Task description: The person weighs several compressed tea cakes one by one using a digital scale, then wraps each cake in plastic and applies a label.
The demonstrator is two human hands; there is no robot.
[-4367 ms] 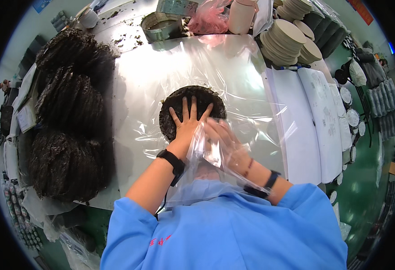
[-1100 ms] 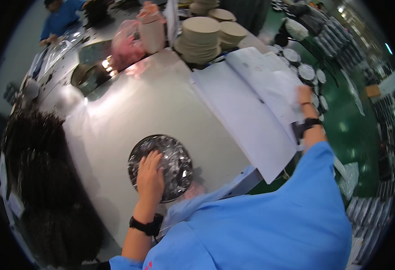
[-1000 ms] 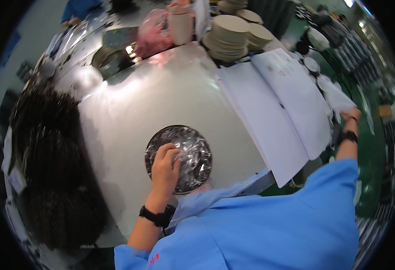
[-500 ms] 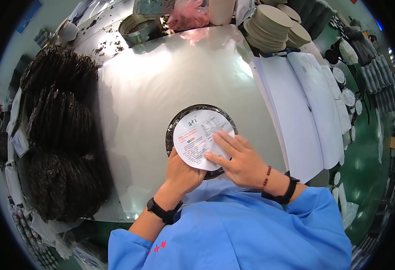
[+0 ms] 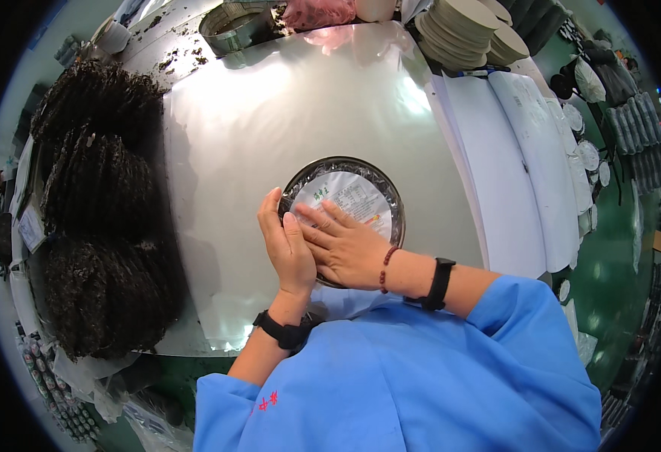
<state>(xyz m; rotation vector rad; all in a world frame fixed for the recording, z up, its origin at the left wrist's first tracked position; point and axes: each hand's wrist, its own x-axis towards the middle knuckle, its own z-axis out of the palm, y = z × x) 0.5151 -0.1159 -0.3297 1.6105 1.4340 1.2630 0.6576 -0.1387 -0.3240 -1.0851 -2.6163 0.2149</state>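
Note:
A round, dark-rimmed container (image 5: 399, 215) covered in crinkled clear film stands near me on the shiny sheet. On its top lies a white round paper label (image 5: 372, 202) with printing. My right hand (image 5: 345, 239) is flat on the label, fingers extended, hiding its lower left part. At the container's left edge, my left hand (image 5: 289, 245) is held on its side, fingers stretched out and touching or nearly touching the rim. Neither hand grips anything.
A glossy sheet (image 5: 270, 113) covers the table. Dark, dried leafy stacks (image 5: 100, 188) line its left. White paper sheets (image 5: 481, 166) lie at right. Behind are stacked pale discs (image 5: 455, 34), a metal ring (image 5: 238, 29) and a pink plastic bag (image 5: 318, 13).
The label, held tilted above the container before, now lies on its top. My left hand has let go and moved up to the left rim; my right hand has shifted left across the label.

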